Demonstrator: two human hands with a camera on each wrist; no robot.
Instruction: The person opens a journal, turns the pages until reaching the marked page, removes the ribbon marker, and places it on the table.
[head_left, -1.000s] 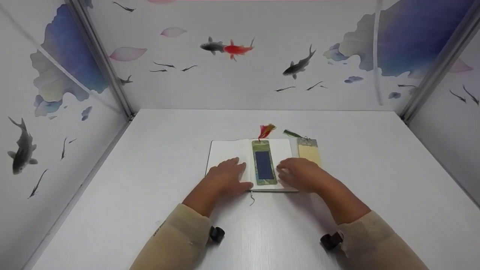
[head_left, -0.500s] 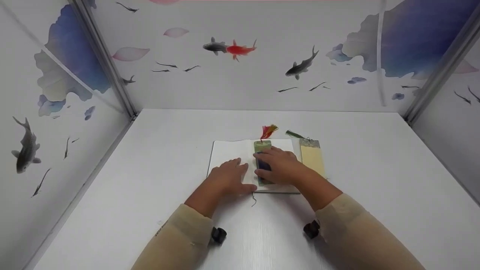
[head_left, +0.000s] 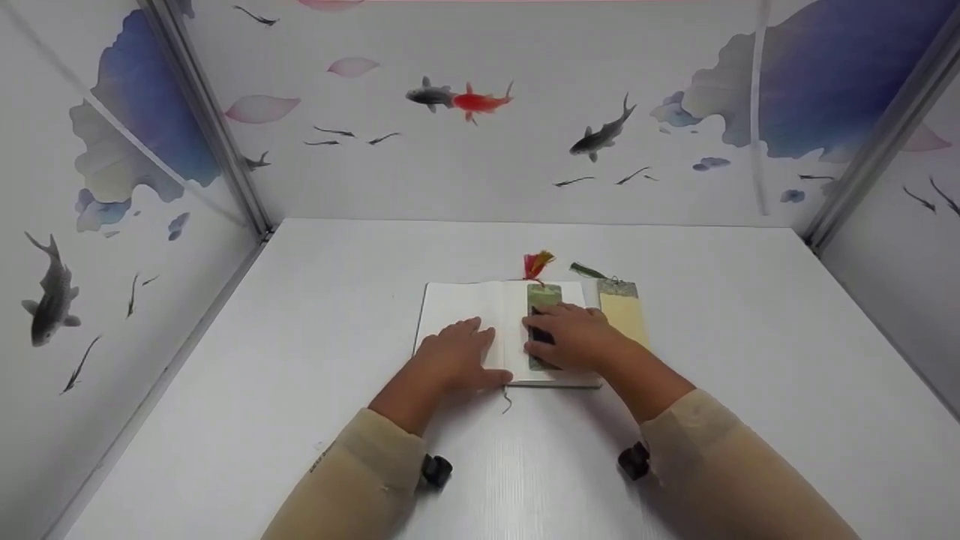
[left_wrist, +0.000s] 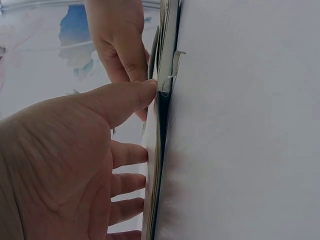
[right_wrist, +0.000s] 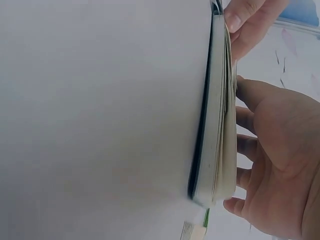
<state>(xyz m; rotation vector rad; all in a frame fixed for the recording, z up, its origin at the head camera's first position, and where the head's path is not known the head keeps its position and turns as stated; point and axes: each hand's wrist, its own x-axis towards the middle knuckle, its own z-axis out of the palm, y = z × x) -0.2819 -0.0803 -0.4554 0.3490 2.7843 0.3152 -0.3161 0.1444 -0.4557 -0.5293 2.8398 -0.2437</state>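
Observation:
An open notebook (head_left: pixel 459 301) lies on the white table with blank pages up. My left hand (head_left: pixel 456 355) rests on its left page, fingers spread and thumb near the bottom of the spine. On the right page is a green bookmark (head_left: pixel 544 293) with a dark panel and a red-and-yellow tassel (head_left: pixel 537 265) beyond the top edge. Fairly straight fingers of my right hand (head_left: pixel 576 338) lie across the bookmark, covering much of its middle. The right wrist view shows that hand (right_wrist: pixel 280 155) with its fingertips at the page surface.
A cream bookmark (head_left: pixel 623 318) with a grey top and a green tassel (head_left: pixel 589 269) lies at the notebook's right side. From the spine's lower end a thin ribbon (head_left: pixel 508 403) sticks out. White walls (head_left: pixel 480 172) painted with fish surround the table.
My right hand has come over the green bookmark from the page's right side, and the bookmark has shifted right, away from the spine, and straightened. My left hand has stayed in place.

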